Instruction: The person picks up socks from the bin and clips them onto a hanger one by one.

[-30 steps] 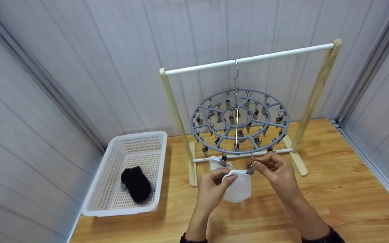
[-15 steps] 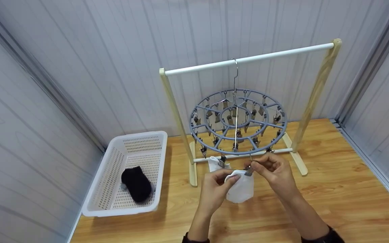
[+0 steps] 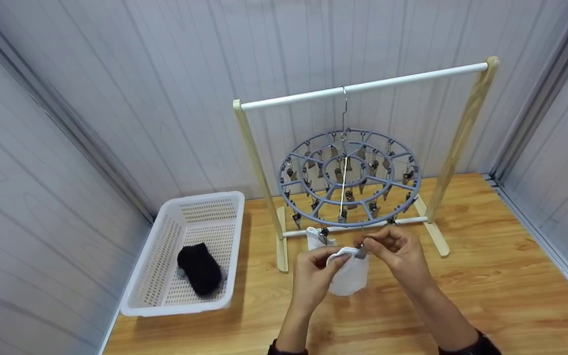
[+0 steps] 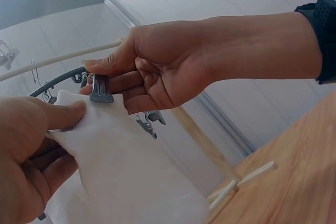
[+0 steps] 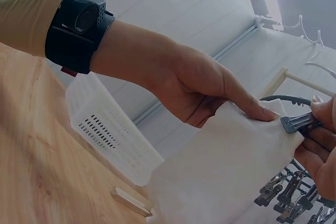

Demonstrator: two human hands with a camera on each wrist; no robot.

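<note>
My left hand [image 3: 309, 276] pinches the top edge of a white sock [image 3: 350, 280] between thumb and fingers. At the sock's upper right corner, my right hand [image 3: 402, 256] pinches a metal clip [image 4: 102, 97] that hangs from a round grey clip hanger [image 3: 328, 220]. In both wrist views the clip's jaws lie over the sock's edge, close beside the left thumb. Another white piece of fabric [image 3: 315, 240] hangs from a neighbouring clip, partly behind the left hand. The lower part of the sock dangles above the table.
A white bar [image 3: 294, 99] on wooden posts carries the hanger by its hook. Several more clips dangle around its rings. On the left stands a white perforated basket [image 3: 132, 296] with a black sock [image 3: 199, 270] and something grey beneath it. Pale panel walls surround the wooden table [image 3: 501, 276].
The clip has come slightly left and down, further over the sock's corner. The hanger swayed left and then back a little. Both hands keep their pinch.
</note>
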